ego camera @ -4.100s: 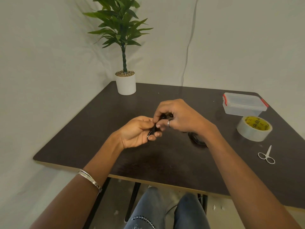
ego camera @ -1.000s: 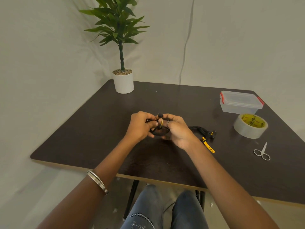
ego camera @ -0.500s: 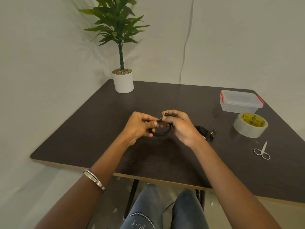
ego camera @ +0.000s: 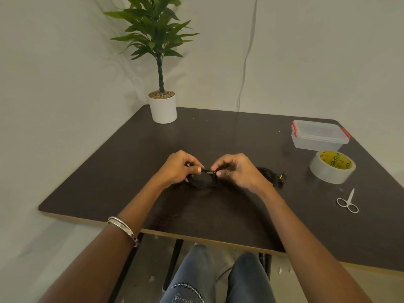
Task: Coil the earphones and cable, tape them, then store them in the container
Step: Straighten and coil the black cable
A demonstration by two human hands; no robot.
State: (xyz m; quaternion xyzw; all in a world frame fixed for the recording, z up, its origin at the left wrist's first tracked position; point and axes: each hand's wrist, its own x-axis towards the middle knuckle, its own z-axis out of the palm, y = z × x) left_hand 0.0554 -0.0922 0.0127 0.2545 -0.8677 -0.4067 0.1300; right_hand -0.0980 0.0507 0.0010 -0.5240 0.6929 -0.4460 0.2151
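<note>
While both hands are meeting over the middle of the dark desk [ego camera: 218, 136], the left hand [ego camera: 178, 169] and the right hand [ego camera: 237, 170] are each pinching the black earphones [ego camera: 203, 181], thumb and forefinger of each clamped on a short stretch of wire between them, with a loose coil hanging under the knuckles just above the desk. Just beside the right wrist, a second black cable [ego camera: 272, 174] with yellow marks is lying bundled on the desk. Farther right, the clear container [ego camera: 318, 135] with red clips is sitting lidded near the far edge, the tape roll [ego camera: 332, 167] is lying flat just in front of it, and small scissors [ego camera: 347, 202] are lying nearer the person.
</note>
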